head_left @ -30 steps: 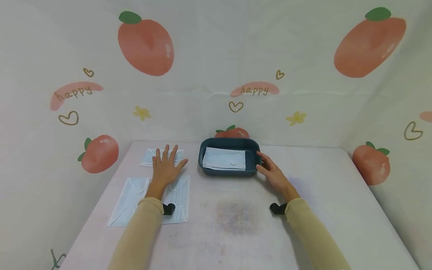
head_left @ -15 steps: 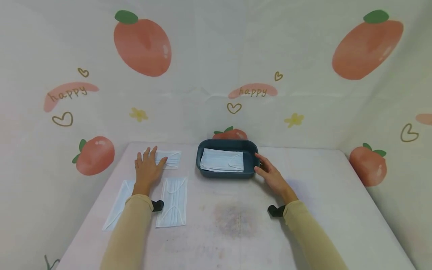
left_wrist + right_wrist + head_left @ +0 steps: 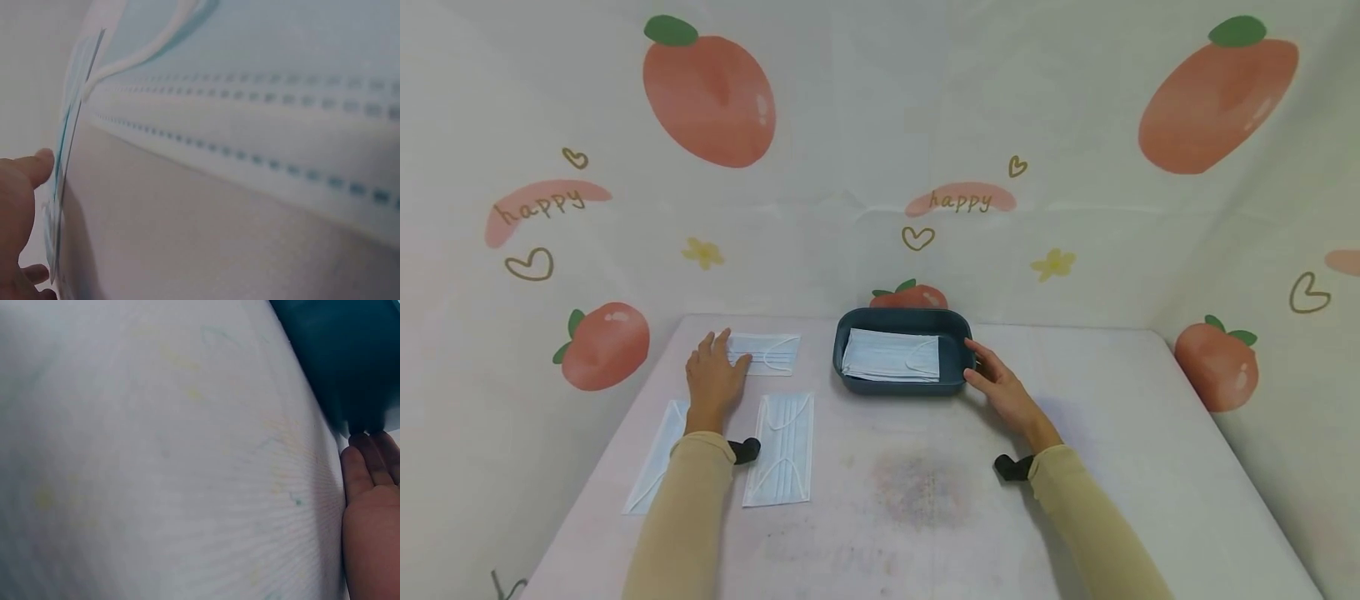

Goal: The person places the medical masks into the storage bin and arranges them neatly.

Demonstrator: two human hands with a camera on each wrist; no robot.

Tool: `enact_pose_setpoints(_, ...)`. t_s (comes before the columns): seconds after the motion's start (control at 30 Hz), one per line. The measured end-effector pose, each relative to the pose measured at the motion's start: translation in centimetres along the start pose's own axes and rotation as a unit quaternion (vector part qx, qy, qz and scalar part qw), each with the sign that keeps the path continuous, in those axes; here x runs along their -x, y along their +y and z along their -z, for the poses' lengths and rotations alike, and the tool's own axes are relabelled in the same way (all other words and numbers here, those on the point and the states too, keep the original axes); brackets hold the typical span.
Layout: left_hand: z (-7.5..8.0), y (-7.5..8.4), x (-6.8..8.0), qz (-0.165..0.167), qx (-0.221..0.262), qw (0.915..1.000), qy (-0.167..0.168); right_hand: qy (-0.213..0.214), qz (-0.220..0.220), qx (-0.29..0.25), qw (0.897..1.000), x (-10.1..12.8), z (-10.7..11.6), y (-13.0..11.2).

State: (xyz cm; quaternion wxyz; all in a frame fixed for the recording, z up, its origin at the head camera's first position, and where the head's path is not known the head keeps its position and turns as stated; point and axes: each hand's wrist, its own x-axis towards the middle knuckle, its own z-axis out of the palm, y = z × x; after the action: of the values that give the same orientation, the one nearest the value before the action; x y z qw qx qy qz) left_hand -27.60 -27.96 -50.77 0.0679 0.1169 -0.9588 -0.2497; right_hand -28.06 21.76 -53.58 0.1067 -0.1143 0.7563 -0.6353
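Note:
At the back left of the table, a pleated face mask (image 3: 767,354) lies flat. My left hand (image 3: 709,379) is at its left end, with the thumb (image 3: 40,165) by its surface and the fingers loosely bent. A dark teal tray (image 3: 957,358) sits at the back middle with a stack of face masks (image 3: 891,354) in its left part. My right hand (image 3: 1007,396) touches the tray's right end with extended fingers; in the right wrist view those fingertips (image 3: 356,462) meet the tray wall (image 3: 337,362).
Nearer the front, one mask (image 3: 781,450) lies lengthwise to the right of the left forearm. Another mask (image 3: 655,467) is partly covered by that forearm. A fruit-printed cloth (image 3: 820,167) hangs behind the pale table (image 3: 925,550).
My left hand has moved left across the back mask to its left end, uncovering more of it. The right hand stays at the tray. The view has shifted slightly.

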Motion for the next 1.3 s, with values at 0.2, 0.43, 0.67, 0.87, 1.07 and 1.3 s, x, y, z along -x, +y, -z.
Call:
enact_pose_setpoints(0.2,0.0,-0.1,-0.1,0.027,0.005,0.9996,-0.002,-0.001,0.001,0.002,1.0,-0.1,0.0,0.2)
enact_pose_setpoints(0.43,0.4,0.9,0.0,0.057,0.035,0.9978,0.008,-0.001,0.007,0.0,1.0,-0.1,0.1,0.1)
enact_pose_setpoints(0.67,1.0,1.5,0.3,0.065,0.079,0.9941,0.037,0.001,0.006,0.004,1.0,0.1,0.1,0.0)
enact_pose_setpoints(0.87,1.3,1.6,0.3,0.092,0.127,0.9866,0.044,0.0,0.007,0.007,1.0,0.0,0.1,0.1)
enact_pose_setpoints(1.07,2.0,2.0,0.3,0.105,0.154,0.9818,0.039,0.004,0.004,0.002,1.0,0.0,0.1,0.0)
enact_pose_setpoints(1.3,2.8,2.0,0.8,0.121,0.174,0.9769,0.03,0.01,-0.006,0.005,1.0,0.0,0.0,0.1)
